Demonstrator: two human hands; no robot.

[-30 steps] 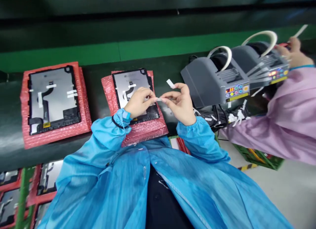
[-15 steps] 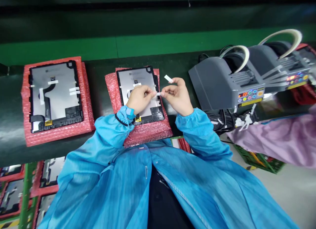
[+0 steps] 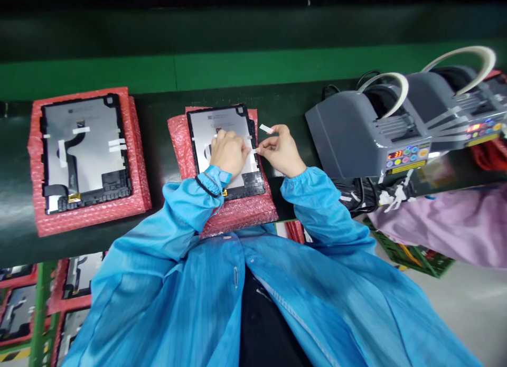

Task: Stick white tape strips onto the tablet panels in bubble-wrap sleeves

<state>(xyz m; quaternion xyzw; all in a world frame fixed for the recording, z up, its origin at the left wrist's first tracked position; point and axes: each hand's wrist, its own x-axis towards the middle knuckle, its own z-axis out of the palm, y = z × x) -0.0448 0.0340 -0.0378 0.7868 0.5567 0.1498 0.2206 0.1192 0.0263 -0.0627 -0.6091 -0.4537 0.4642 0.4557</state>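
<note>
A tablet screen assembly [image 3: 233, 116] with a grey back and black frame lies on red bubble wrap [image 3: 237, 216] in front of me. My left hand [image 3: 228, 153] rests over its middle, fingers curled and closed, with the thumb side at the left end of a short strip of white tape [image 3: 253, 151]. That strip lies at the screen's right edge. My right hand [image 3: 283, 151] pinches the strip's right end between thumb and finger. A second white tape piece [image 3: 266, 129] sticks to a raised fingertip of this hand. My left hand hides part of the screen's ribbon cable.
Another taped screen assembly [image 3: 89, 150] lies on red bubble wrap at the left. Two grey tape dispensers [image 3: 356, 137] stand at the right, near tape scraps [image 3: 394, 198] and a person's pink sleeve [image 3: 455, 219]. More wrapped screens [image 3: 81, 274] sit in green racks below the bench.
My left hand has turned palm-down over the screen, its fingers moving up and inward from their pinch at the edge. My right hand has shifted slightly left, still holding the tape.
</note>
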